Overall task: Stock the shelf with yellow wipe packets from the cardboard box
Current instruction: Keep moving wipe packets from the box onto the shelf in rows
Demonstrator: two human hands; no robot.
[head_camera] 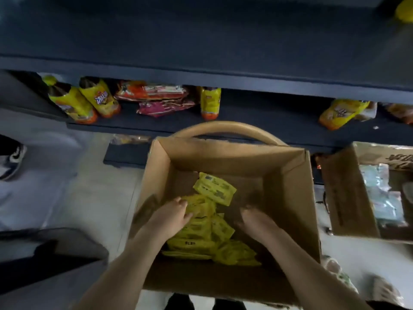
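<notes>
An open cardboard box (288, 186) stands on the floor below me with several yellow wipe packets (201, 238) piled in its left half. One packet (214, 189) lies apart, farther back. My left hand (172, 217) is down in the box with its fingers on the top of the pile. My right hand (257, 220) is inside the box to the right of the pile, blurred, fingers curled downward; I see nothing in it. The dark shelf (201, 32) runs across the top of the view, its broad surface bare.
A lower shelf holds yellow bottles (98, 99) and red snack packs (154, 92). A wooden curved chair back (225, 127) is behind the box. A second cardboard box (344, 193) with pale packets stands at right. Another person's shoe (13, 159) is at left.
</notes>
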